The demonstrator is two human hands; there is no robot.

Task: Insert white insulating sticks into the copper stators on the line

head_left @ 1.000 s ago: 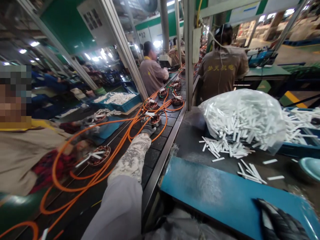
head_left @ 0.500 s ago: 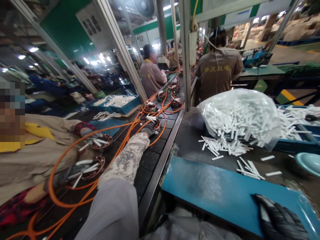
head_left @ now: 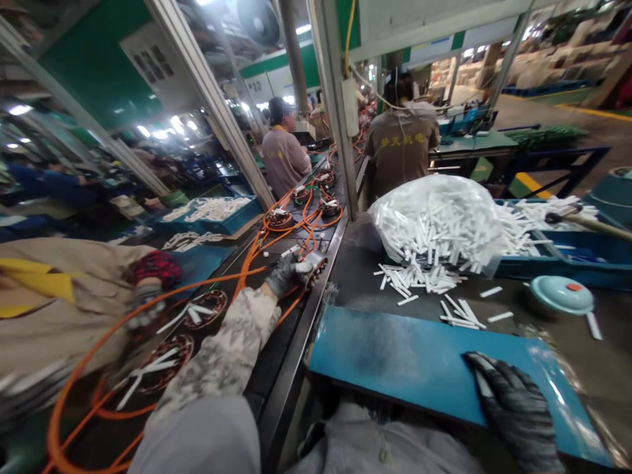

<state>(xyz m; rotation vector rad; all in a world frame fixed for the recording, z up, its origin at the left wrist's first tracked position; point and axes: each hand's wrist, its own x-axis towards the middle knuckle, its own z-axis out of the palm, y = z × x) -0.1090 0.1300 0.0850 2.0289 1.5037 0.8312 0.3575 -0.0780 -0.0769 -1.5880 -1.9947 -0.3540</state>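
A conveyor line (head_left: 277, 354) and uniformed workers (head_left: 401, 150): a factory.

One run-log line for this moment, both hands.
left hand: holding tilted wound ring at conveyor edge | right hand: on blue board | white pieces: loose beyond board

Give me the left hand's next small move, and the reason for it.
Probably ease the wound ring over the metal rail toward the blue board: the left hand already grips it, tilted, close beside the rail. The board lies just across that rail, and the right hand rests toward its other end.
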